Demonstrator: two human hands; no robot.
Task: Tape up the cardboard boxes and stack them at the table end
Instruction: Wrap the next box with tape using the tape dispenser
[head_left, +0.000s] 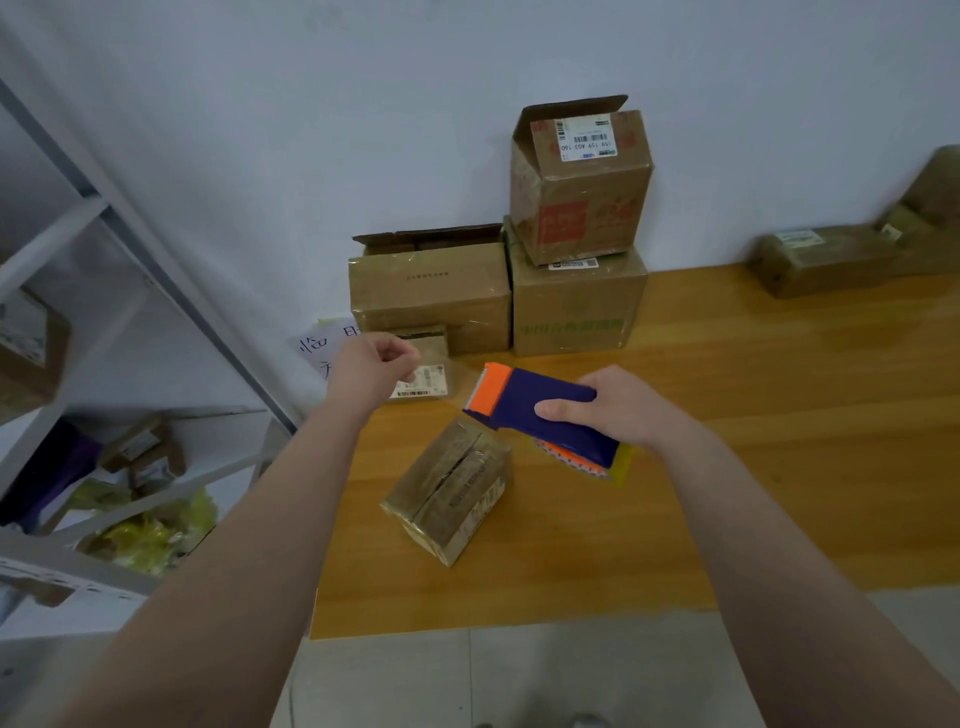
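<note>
In the head view, the right hand (618, 410) is gripping a blue-and-orange plastic tape dispenser (540, 410). Its fingers are wrapping over the blue body, and the orange blade end is pointing toward 10 o'clock. The small brown cardboard box (447, 488) is lying skewed on the orange-brown wooden table (727, 415), near the middle of the picture and at 7 o'clock from the dispenser. Its flaps are folded down and the centre seam is showing as a dark open line.

The left hand (379, 364) is hanging at 11 o'clock from that box, with its fingers curled and the thumb meeting the forefinger. A faint sheen is lying between it and the blade, but I cannot tell whether it is pinching a tape end.

The step in hand is probably drawing out a strip for the seam. To do it well:
- The strip should be running along the seam line, not across the skew.
- It should be starting down one end wall.
- The flaps should be pressed together as the dispenser is travelling.

At 12 o'clock, against the wall, a wide brown carton (431, 296) and a green-printed carton (576, 306) are standing side by side. An open red-printed carton (582, 187) is sitting on the green-printed one.
</note>
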